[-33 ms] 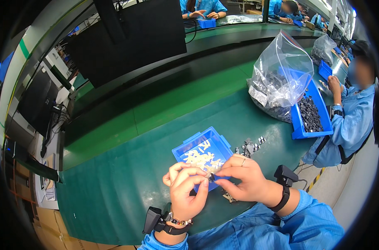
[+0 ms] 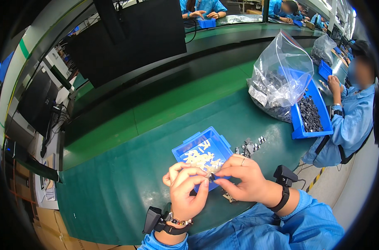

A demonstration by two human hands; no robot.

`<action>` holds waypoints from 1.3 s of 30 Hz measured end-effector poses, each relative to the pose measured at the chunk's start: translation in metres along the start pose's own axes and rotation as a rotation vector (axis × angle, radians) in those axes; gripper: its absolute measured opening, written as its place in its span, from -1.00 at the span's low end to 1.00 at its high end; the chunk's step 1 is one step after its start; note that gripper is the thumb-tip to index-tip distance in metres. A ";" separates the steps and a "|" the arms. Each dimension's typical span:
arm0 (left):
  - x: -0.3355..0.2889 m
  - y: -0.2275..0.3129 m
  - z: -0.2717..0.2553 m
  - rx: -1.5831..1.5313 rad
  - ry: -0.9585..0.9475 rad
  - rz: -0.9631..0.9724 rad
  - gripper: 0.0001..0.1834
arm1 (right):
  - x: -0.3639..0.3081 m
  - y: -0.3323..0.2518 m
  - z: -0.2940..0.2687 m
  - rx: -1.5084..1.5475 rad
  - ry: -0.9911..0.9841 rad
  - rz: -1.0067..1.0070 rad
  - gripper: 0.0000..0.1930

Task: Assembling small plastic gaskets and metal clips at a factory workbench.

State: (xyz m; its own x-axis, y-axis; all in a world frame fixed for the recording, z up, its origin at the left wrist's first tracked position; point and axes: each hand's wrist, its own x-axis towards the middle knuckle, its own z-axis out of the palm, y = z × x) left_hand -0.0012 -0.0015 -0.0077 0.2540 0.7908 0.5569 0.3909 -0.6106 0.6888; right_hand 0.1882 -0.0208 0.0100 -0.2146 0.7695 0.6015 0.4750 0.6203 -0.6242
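Over the near edge of a small blue tray [image 2: 180,151], my hands meet fingertip to fingertip. My left hand [image 2: 187,189] is closed in a pinch on a small black part [image 2: 212,177], and my right hand [image 2: 244,178] pinches the same part from the other side. Fingertips cover most of it, so its exact shape is hidden. Small cream-coloured pieces [image 2: 197,160] lie loose in the tray. To the tray's right is a cluster of small dark and grey parts [image 2: 249,148]. A few cream and dark pieces [image 2: 228,196] lie partly under my right hand.
A large clear plastic bag [image 2: 277,79] of dark parts leans against a long blue bin [image 2: 296,131] with more black parts in it. One co-worker [image 2: 351,112] sits at the right; others work beyond the bench. A black panel [image 2: 131,41] stands at the back.
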 end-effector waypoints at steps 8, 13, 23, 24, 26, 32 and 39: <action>-0.001 -0.003 0.004 0.020 -0.014 0.031 -0.90 | -0.001 -0.003 0.001 0.184 -0.020 0.172 -0.92; 0.000 0.002 0.000 0.125 0.004 -0.055 -0.85 | -0.010 0.010 -0.014 0.252 0.146 0.283 -0.94; -0.003 -0.008 0.010 0.190 -0.004 -0.202 -0.57 | -0.038 0.052 -0.061 -0.267 -0.081 0.337 -0.41; -0.002 -0.009 0.010 0.178 -0.004 -0.205 -0.57 | -0.039 0.054 -0.060 -0.360 -0.117 0.341 -0.40; -0.002 -0.011 0.011 0.175 -0.001 -0.202 -0.56 | -0.038 0.054 -0.061 -0.453 -0.153 0.344 -0.39; -0.004 -0.012 0.011 0.163 -0.011 -0.217 -0.56 | -0.029 0.052 -0.064 -0.466 -0.239 0.284 -0.37; -0.002 -0.011 0.010 0.153 -0.023 -0.220 -0.56 | -0.033 0.064 -0.065 -0.453 -0.238 0.225 -0.38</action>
State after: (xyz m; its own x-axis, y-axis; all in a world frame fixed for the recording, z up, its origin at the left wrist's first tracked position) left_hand 0.0030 0.0040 -0.0210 0.1673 0.9056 0.3897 0.5678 -0.4117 0.7128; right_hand 0.2811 -0.0158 -0.0175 -0.2272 0.9211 0.3160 0.8395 0.3497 -0.4158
